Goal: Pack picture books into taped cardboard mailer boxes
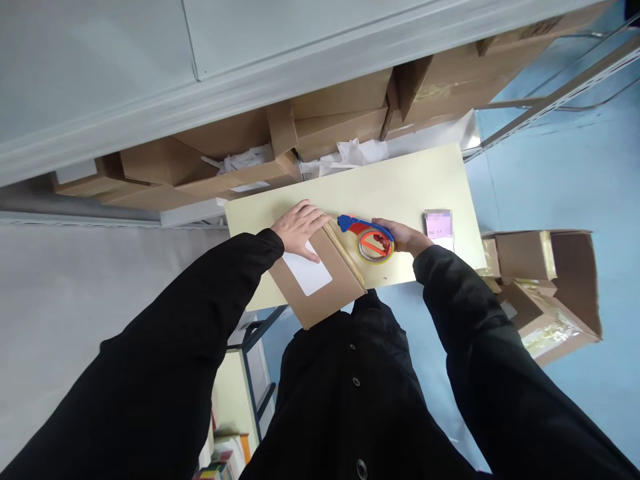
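A brown cardboard box (326, 291) with a white label (309, 269) lies at an angle on the pale table (400, 180), its near corner over the front edge. My left hand (303, 230) rests on the box top with fingers spread, partly over the label. Yellowish tape runs along the box's right side. In my right hand (403, 236) is a red and blue tape dispenser (375, 241) with a roll of tape in it. Its blue head points left, close to the box's taped side; I cannot tell whether it touches.
Open cardboard boxes (215, 160) with white paper stand on a shelf behind the table. A small device with a pinkish screen (439, 225) lies at the table's right. On the blue floor to the right is a large carton (575, 280) holding smaller boxes.
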Motion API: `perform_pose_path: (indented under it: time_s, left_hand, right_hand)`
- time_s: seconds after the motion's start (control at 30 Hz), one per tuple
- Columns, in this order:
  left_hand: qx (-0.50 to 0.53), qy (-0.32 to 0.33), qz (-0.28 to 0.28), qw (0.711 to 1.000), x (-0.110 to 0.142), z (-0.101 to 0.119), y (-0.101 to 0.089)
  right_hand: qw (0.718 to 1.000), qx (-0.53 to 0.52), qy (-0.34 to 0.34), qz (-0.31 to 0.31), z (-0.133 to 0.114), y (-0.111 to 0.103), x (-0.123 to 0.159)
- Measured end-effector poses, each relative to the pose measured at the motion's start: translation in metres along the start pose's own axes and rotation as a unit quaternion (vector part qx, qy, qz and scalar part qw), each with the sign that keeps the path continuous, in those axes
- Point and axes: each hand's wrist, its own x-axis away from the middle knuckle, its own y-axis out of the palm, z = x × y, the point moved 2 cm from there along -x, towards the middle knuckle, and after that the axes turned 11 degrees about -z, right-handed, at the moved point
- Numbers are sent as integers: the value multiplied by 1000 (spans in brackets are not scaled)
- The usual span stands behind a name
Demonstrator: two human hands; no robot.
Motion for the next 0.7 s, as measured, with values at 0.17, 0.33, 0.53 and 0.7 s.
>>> perform_pose_path:
  time_s: [0.17,0.33,0.53,0.7]
  left_hand:
    - [6,-10,4,1000,0,-1,-2]
    - [0,-24,30,999,3,-7,0]
    - [8,-101,62,993,19,-14,4]
    - [25,-227,77,971,47,-17,13]
  right_hand:
    - [1000,-10,6,27,21,-20,29]
    - [998,-32,22,44,68,-56,73]
    - [996,-62,41,51,116,-63,96]
    - [995,-93,-4,40,102,-38,70]
